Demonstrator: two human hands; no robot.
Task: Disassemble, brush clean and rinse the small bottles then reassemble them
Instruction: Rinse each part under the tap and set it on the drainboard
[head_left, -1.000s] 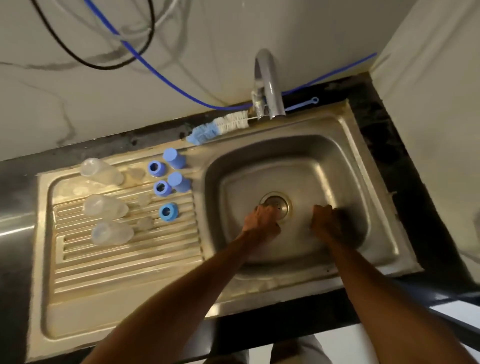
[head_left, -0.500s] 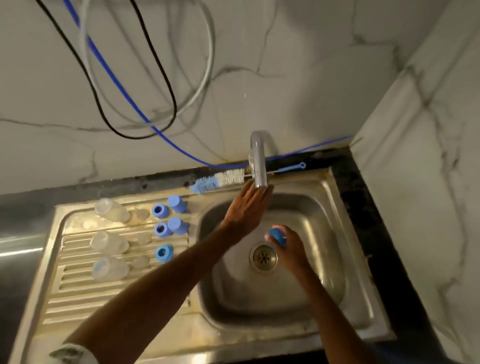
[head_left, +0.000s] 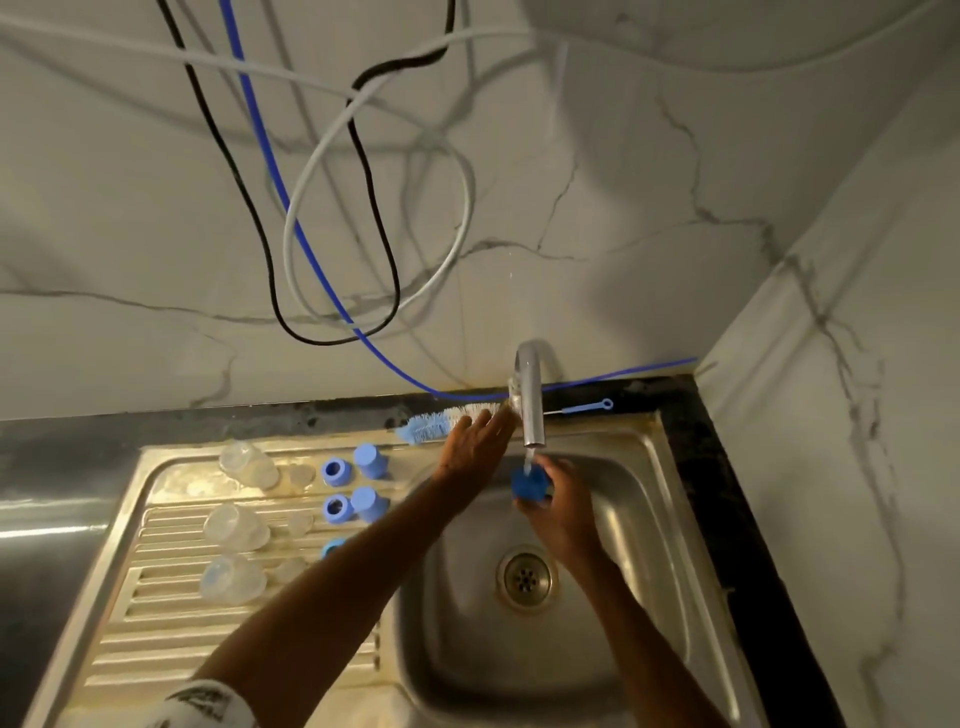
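Water (head_left: 528, 460) falls from the tap (head_left: 531, 405) onto a blue cap (head_left: 527, 486) gripped by the right hand (head_left: 563, 512) above the sink basin (head_left: 639, 545), the left hand (head_left: 472, 447) (fingers straight) reaching the tap's base, while the drainboard (head_left: 156, 649) holds 3 clear bottles (head_left: 236, 525) beside loose blue caps (head_left: 370, 460).

A black cable (head_left: 317, 342), a blue tube (head_left: 242, 62) and a white cable (head_left: 470, 208) are hanging in loops down the veined marble wall (head_left: 649, 156) at the far side. A chrome faucet (head_left: 531, 395) is standing at the far rim of the steel sink (head_left: 644, 545) and running a thin stream. A round drain (head_left: 525, 576) is sitting mid-basin. Black countertop (head_left: 727, 493) is bordering the sink on the right.
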